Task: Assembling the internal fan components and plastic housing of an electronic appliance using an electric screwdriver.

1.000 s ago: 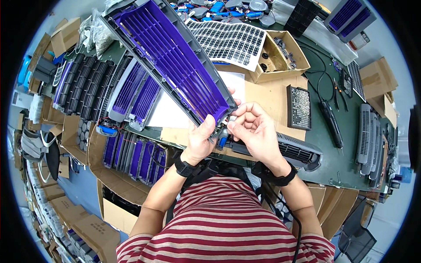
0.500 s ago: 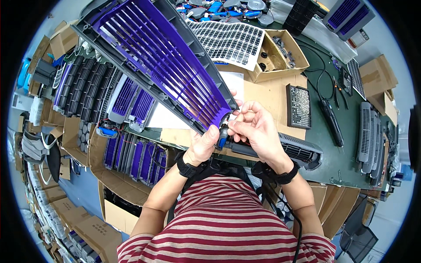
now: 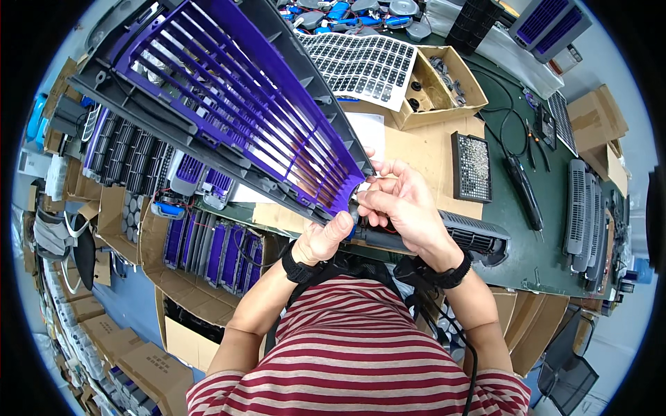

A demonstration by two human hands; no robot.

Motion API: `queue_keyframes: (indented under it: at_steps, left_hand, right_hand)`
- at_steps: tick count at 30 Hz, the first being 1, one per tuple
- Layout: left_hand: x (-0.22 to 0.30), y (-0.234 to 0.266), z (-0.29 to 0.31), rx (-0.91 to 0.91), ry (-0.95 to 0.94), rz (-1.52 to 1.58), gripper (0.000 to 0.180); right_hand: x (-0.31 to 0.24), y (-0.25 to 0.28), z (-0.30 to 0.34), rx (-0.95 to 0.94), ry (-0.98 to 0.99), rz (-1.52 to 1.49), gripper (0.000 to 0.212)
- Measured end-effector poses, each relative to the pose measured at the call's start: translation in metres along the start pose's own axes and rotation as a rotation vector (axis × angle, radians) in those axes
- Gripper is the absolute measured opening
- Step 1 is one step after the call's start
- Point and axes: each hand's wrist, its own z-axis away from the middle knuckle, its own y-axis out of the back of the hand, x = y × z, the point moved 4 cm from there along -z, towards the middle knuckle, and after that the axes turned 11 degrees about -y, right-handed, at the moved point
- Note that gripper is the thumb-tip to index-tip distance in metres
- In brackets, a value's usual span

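A long slatted housing panel (image 3: 290,97), purple inside with a dark grey rim, slants up to the far left in front of me. My left hand (image 3: 320,240) grips its narrow end, thumb on the near side. My right hand (image 3: 406,208) is closed in a pinch at that same end; what sits between the fingertips is too small and covered to name. A blue part (image 3: 354,227) shows just under the fingers. Behind my right hand lies a dark grey housing with a black ribbed roller (image 3: 479,241), partly hidden by the hand.
Cardboard (image 3: 433,156) covers part of the green table (image 3: 513,246). On it stands a black tray of small metal pieces (image 3: 473,166); an open box (image 3: 444,114) lies beyond. To the right are a black electric screwdriver (image 3: 525,194) and grey housings (image 3: 577,208). A carton of purple panels (image 3: 215,253) stands left.
The panel's wide far end has swung left and toward me, while its narrow end stays between my hands. Both hands have shifted only slightly, with the right still pinching.
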Motion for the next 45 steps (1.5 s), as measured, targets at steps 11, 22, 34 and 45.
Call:
queue_keyframes:
  at_steps: [11, 22, 34, 45]
  left_hand:
    - [-0.005, 0.0, 0.008, 0.115, -0.08, 0.024, 0.099]
    - [-0.004, 0.001, 0.009, 0.129, -0.077, 0.097, 0.097]
    - [-0.006, 0.003, 0.017, 0.111, -0.15, 0.023, 0.091]
    - [-0.009, 0.005, 0.012, 0.146, -0.196, 0.116, 0.079]
  right_hand:
    - [0.005, -0.001, 0.002, 0.003, -0.002, -0.018, 0.025]
    - [0.009, -0.006, 0.01, 0.141, 0.318, 0.182, 0.027]
    - [0.016, -0.013, 0.007, 0.137, 0.28, 0.054, 0.03]
    - [0.019, -0.02, 0.004, 0.162, 0.369, 0.093, 0.026]
